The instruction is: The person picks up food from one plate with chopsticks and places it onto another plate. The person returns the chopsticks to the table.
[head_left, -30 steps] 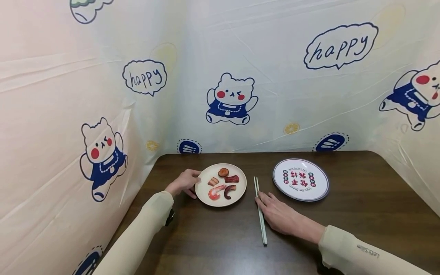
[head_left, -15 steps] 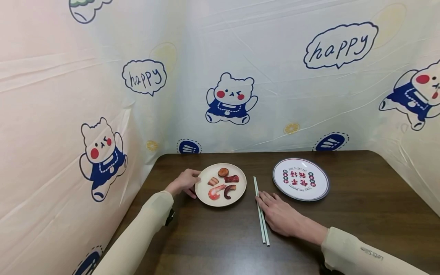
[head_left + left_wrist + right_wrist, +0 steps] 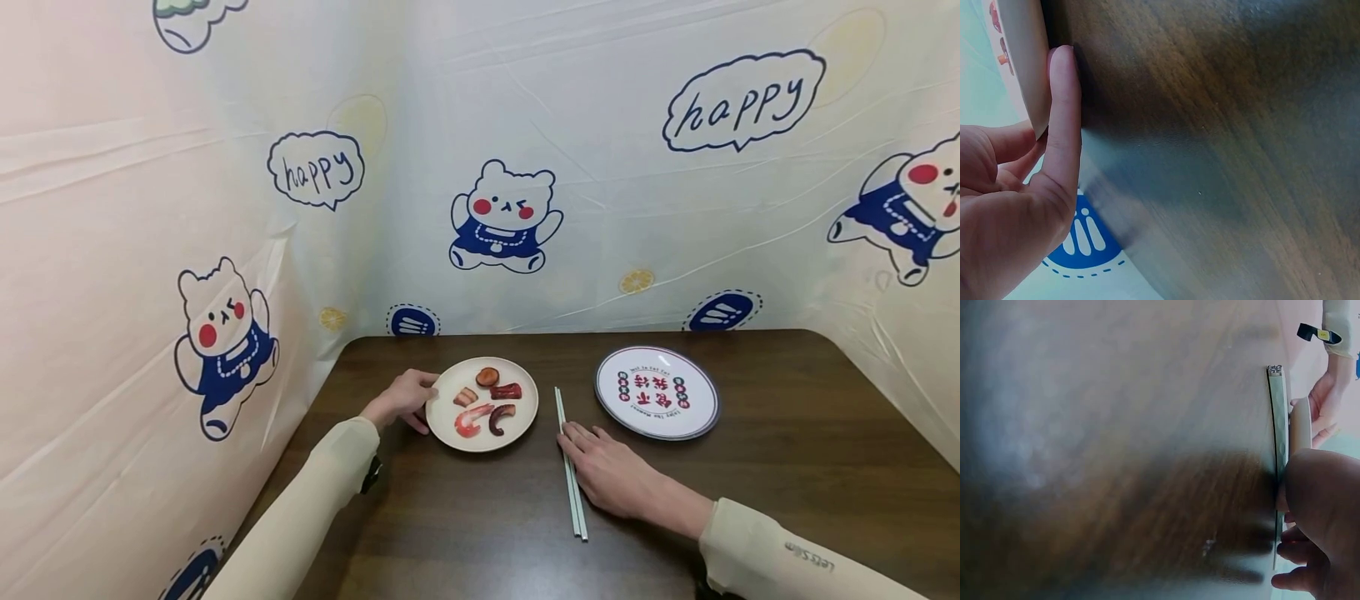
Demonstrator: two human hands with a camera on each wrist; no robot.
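My left hand [image 3: 405, 396] pinches the left rim of a cream plate [image 3: 442, 429], with one digit pressed along its outer edge in the left wrist view. On it lie a shrimp piece [image 3: 471, 421], a curved tentacle-like piece [image 3: 501, 418], a dark red meat piece [image 3: 506, 391], a bacon-like piece [image 3: 466, 397] and a round brown slice [image 3: 487, 377]. My right hand [image 3: 611, 471] holds a pair of pale green chopsticks [image 3: 576, 504] that lie along the table, thumb and fingers at their middle. In the right wrist view the chopsticks [image 3: 1279, 412] look flat on the wood.
A white plate [image 3: 615, 408] with a blue rim and red characters stands right of the chopsticks, beyond my right hand. The dark wooden table [image 3: 465, 517] has rounded far corners. Printed cloth [image 3: 585, 275] hangs behind it and at both sides.
The near ends of the chopsticks have spread slightly, and their far ends have come together. My right hand has shifted a little towards me. The left hand and both plates stay put.
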